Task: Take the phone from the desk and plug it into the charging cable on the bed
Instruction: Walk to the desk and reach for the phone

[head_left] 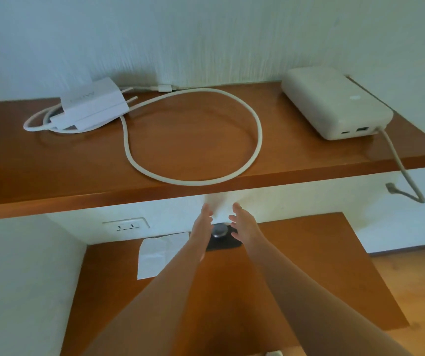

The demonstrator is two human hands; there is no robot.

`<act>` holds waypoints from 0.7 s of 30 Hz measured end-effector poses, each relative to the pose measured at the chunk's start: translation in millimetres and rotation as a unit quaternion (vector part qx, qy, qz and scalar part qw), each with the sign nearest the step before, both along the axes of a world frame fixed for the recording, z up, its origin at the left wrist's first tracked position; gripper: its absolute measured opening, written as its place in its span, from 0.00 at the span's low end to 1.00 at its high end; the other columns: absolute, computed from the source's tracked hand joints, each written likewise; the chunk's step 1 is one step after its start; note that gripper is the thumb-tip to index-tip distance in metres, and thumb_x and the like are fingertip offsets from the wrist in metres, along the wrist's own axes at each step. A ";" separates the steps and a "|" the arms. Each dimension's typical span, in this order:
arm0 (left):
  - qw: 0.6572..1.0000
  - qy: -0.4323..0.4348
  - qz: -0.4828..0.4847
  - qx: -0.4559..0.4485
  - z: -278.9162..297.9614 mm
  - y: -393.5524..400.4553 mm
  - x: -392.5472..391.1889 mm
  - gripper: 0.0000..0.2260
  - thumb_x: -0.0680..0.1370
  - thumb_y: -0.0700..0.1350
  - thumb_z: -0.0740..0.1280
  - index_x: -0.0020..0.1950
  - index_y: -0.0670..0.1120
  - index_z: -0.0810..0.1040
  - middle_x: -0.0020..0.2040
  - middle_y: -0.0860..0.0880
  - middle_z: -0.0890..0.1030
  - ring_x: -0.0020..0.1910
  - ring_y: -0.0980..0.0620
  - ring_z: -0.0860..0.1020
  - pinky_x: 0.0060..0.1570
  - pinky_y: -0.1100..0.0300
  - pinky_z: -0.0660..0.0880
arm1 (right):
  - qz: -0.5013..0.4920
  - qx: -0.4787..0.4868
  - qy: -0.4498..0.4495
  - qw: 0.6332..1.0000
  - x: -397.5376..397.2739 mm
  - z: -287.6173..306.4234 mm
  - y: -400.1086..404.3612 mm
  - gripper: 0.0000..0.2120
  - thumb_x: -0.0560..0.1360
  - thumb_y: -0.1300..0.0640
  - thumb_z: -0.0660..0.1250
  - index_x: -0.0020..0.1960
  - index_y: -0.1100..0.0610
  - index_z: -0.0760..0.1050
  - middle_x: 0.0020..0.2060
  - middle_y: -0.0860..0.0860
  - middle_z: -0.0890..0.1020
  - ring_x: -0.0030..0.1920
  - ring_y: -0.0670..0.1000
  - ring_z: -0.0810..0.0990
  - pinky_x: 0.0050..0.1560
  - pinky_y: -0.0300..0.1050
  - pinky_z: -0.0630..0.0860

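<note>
Reaching for the phone (223,240), both arms out. Lies dark on the desk (322,265), below the shelf (180,140), seemingly with a round grip on top. Left hand (201,222) and right hand (243,223) spread, flanking it, empty. Next: close on its edges, lift.

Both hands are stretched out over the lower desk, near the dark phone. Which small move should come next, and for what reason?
Probably lower both hands onto the phone and close on its edges. The left hand and right hand are open, on either side of it, holding nothing, and the phone lies flat on the desk.
</note>
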State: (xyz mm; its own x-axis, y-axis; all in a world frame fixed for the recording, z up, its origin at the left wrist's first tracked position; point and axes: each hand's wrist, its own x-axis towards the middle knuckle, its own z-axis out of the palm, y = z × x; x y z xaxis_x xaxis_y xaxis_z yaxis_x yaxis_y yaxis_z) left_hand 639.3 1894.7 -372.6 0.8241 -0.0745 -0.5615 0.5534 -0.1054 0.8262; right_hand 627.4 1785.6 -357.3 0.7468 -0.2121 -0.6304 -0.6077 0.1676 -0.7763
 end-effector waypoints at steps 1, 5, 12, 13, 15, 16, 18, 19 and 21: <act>1.000 0.005 0.003 -0.001 -2.2 0.2 1.3 0.29 0.80 0.64 0.49 0.75 0.49 0.65 0.75 0.46 0.67 0.72 0.44 0.67 0.71 0.46 0.61 | 0.000 -0.005 0.001 1.000 1.2 -2.4 -1.1 0.20 0.80 0.43 0.56 0.65 0.54 0.67 0.64 0.53 0.73 0.61 0.53 0.71 0.68 0.54 0.65; 0.999 0.023 0.033 0.006 -8.4 2.0 4.0 0.29 0.81 0.64 0.49 0.75 0.48 0.65 0.75 0.46 0.67 0.72 0.44 0.68 0.71 0.46 0.62 | 0.019 -0.005 0.009 1.000 -1.9 -12.0 -6.9 0.19 0.80 0.44 0.56 0.65 0.54 0.66 0.66 0.54 0.71 0.62 0.54 0.71 0.67 0.53 0.66; 0.998 0.019 0.050 0.014 -33.4 4.0 -8.9 0.26 0.82 0.61 0.49 0.73 0.46 0.68 0.73 0.44 0.70 0.70 0.44 0.70 0.70 0.46 0.64 | 0.016 0.055 0.028 0.998 -16.0 -28.1 -20.4 0.18 0.81 0.50 0.58 0.67 0.57 0.64 0.67 0.55 0.70 0.67 0.55 0.68 0.66 0.53 0.64; 0.998 0.023 0.051 0.015 -36.9 5.3 -14.4 0.26 0.83 0.60 0.49 0.73 0.46 0.67 0.73 0.44 0.70 0.70 0.43 0.69 0.70 0.46 0.64 | 0.015 0.054 0.030 0.998 -20.2 -30.4 -22.3 0.16 0.81 0.51 0.59 0.65 0.57 0.65 0.67 0.55 0.71 0.66 0.54 0.69 0.65 0.53 0.65; 0.997 0.033 0.065 0.019 -43.9 9.4 -26.3 0.26 0.83 0.59 0.50 0.75 0.45 0.65 0.74 0.43 0.69 0.71 0.43 0.68 0.72 0.45 0.63 | 0.030 0.037 0.031 0.998 -30.9 -34.3 -26.4 0.19 0.81 0.50 0.58 0.69 0.58 0.64 0.67 0.55 0.71 0.66 0.55 0.70 0.66 0.53 0.66; 0.996 0.036 0.075 0.019 -46.7 11.4 -31.6 0.26 0.83 0.59 0.50 0.76 0.45 0.64 0.75 0.43 0.68 0.72 0.43 0.68 0.72 0.44 0.62 | 0.041 0.027 0.028 0.998 -36.7 -36.0 -28.1 0.22 0.81 0.50 0.57 0.71 0.58 0.62 0.68 0.55 0.71 0.67 0.55 0.69 0.67 0.54 0.65; 0.996 0.037 0.081 0.014 -49.2 14.1 -39.6 0.26 0.83 0.58 0.50 0.76 0.44 0.63 0.75 0.43 0.67 0.73 0.42 0.66 0.73 0.44 0.62 | 0.053 0.012 0.019 0.998 -45.4 -38.5 -30.0 0.23 0.82 0.49 0.56 0.73 0.59 0.60 0.67 0.55 0.71 0.65 0.54 0.70 0.67 0.54 0.66; 0.996 0.038 0.080 0.015 -49.4 13.7 -42.6 0.26 0.83 0.58 0.50 0.76 0.44 0.63 0.76 0.43 0.66 0.73 0.42 0.66 0.73 0.44 0.61 | 0.055 0.009 0.017 0.998 -47.6 -39.8 -30.6 0.22 0.82 0.50 0.56 0.72 0.59 0.60 0.65 0.55 0.72 0.63 0.53 0.70 0.66 0.54 0.66; 0.996 0.041 0.081 0.019 -48.1 11.3 -45.8 0.26 0.83 0.58 0.51 0.76 0.45 0.64 0.75 0.43 0.67 0.73 0.42 0.67 0.73 0.44 0.62 | 0.057 0.015 0.016 0.998 -47.3 -40.7 -30.0 0.21 0.82 0.51 0.56 0.71 0.59 0.61 0.65 0.56 0.72 0.61 0.53 0.70 0.65 0.53 0.66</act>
